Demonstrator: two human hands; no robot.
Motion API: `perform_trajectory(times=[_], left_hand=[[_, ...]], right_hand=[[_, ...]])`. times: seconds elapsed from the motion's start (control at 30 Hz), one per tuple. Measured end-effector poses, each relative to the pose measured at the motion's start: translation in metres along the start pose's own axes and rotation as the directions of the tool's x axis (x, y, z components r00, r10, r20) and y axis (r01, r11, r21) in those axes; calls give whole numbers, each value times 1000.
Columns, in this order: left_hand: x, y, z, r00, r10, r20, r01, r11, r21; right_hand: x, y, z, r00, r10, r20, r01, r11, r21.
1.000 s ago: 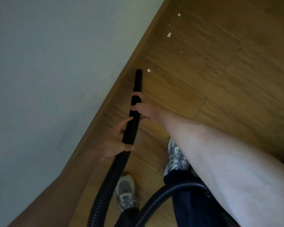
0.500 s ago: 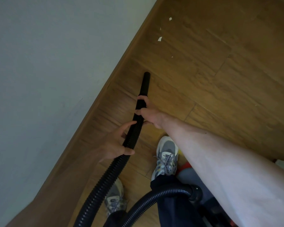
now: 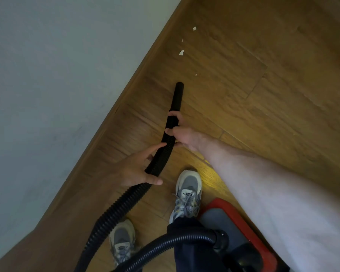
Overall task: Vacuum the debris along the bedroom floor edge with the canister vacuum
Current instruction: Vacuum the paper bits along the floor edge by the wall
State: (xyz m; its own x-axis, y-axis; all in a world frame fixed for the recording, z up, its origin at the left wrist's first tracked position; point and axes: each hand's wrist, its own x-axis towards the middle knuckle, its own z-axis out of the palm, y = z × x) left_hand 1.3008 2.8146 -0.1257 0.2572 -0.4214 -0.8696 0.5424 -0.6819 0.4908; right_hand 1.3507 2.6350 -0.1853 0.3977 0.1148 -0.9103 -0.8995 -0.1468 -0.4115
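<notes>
Fingers of the right hand [image 3: 185, 137] wrapped round one black corrugated hose [image 3: 124, 203] just behind its nozzle [image 3: 178, 95], left hand [image 3: 133, 170] fingers and thumb gripping it lower down, nozzle near the baseboard [image 3: 145, 64], four pale debris scraps [image 3: 181, 53] on the floor [image 3: 263, 114] beyond, two grey sneakers [image 3: 188, 191], one red canister vacuum [image 3: 241, 218] behind.

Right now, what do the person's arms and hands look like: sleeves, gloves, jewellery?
Both are bare. The left hand and right hand wear no gloves, and I see no rings or watch. No sleeve shows on either arm.
</notes>
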Motion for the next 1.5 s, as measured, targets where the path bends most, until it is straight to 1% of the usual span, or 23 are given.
perform_trajectory(times=[0.13, 0.3, 0.37, 0.57, 0.73, 0.9, 1.03, 1.13, 1.23, 1.43, 1.5], left_hand=[[13, 21, -5, 998, 8, 62, -7, 1000, -3], [19, 53, -15, 979, -70, 191, 78, 996, -34], [21, 62, -17, 976, -85, 201, 95, 995, -39], [24, 66, -17, 986, -84, 145, 97, 991, -87], [24, 63, -16, 997, -53, 64, 60, 992, -107], [19, 60, -24, 998, -56, -11, 54, 991, -122], [16, 58, -28, 996, -52, -74, 40, 986, -160], [15, 56, -27, 991, -34, -128, 18, 992, -124], [15, 53, -29, 990, -37, -137, 21, 993, -115], [10, 55, -37, 989, -51, -142, 36, 993, -109], [7, 57, -40, 990, -62, -126, 46, 990, -131]], right_hand=[[1, -9, -23, 1000, 4, -23, -4, 1000, -3], [4, -17, -43, 999, 8, -45, -9, 1000, -14], [6, -21, -47, 999, 9, -50, -10, 1000, -16], [13, -37, -51, 999, 12, -32, -14, 999, -46], [20, -49, -48, 1000, 12, 9, -11, 997, -73], [27, -63, -38, 998, -2, 61, 6, 998, -66], [31, -70, -27, 997, -23, 72, 26, 998, -52], [31, -72, -20, 996, -45, 81, 52, 995, -84], [30, -71, -16, 994, -57, 88, 67, 991, -116], [25, -74, -17, 989, -6, 147, 16, 998, -67], [25, -76, -18, 987, 1, 158, 6, 999, -45]])
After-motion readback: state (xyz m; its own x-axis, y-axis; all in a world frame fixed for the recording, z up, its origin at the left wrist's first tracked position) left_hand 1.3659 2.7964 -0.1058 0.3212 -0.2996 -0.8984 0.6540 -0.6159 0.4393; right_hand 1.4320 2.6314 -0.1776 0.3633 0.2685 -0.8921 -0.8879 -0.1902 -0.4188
